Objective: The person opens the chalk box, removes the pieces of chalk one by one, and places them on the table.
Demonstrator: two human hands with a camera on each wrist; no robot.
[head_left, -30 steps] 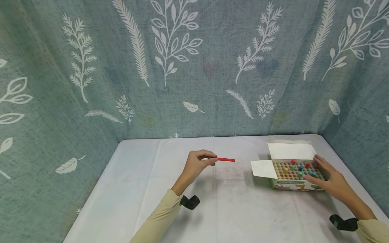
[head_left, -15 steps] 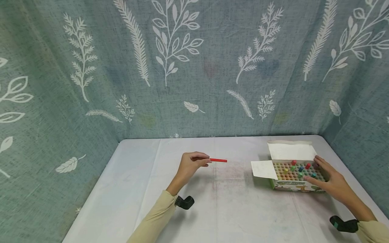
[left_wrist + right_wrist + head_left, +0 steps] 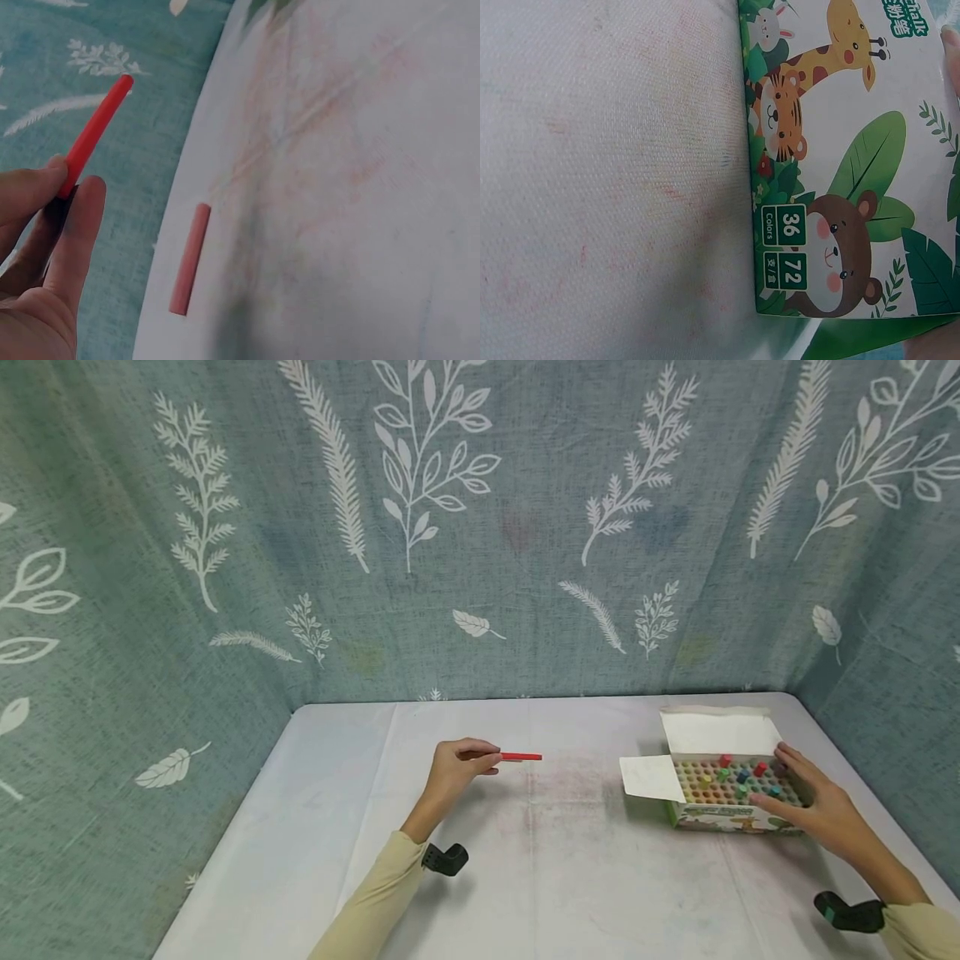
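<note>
Between the thumb and fingers of my left hand (image 3: 459, 768) a bright red chalk stick (image 3: 97, 133) is pinched, pointing right above the table. A duller pinkish-red chalk stick (image 3: 190, 259) lies on the table below it in the left wrist view. At the right of the table, my right hand (image 3: 823, 806) grips the right end of an open chalk box (image 3: 731, 817), thumb at the front edge and fingers toward the back. Several coloured chalk sticks (image 3: 742, 775) stand in its holes. Printed animals cover the box's front in the right wrist view.
The box's white lid (image 3: 720, 732) stands up at the back, and a side flap (image 3: 651, 777) sticks out left. A white cloth with reddish smudges covers the table (image 3: 600, 877). A green leaf-patterned curtain (image 3: 480, 527) hangs behind and at both sides.
My left hand has moved left with the red chalk stick, and part of the chalk stick on the table now shows beneath it. My right hand stays on the box.
</note>
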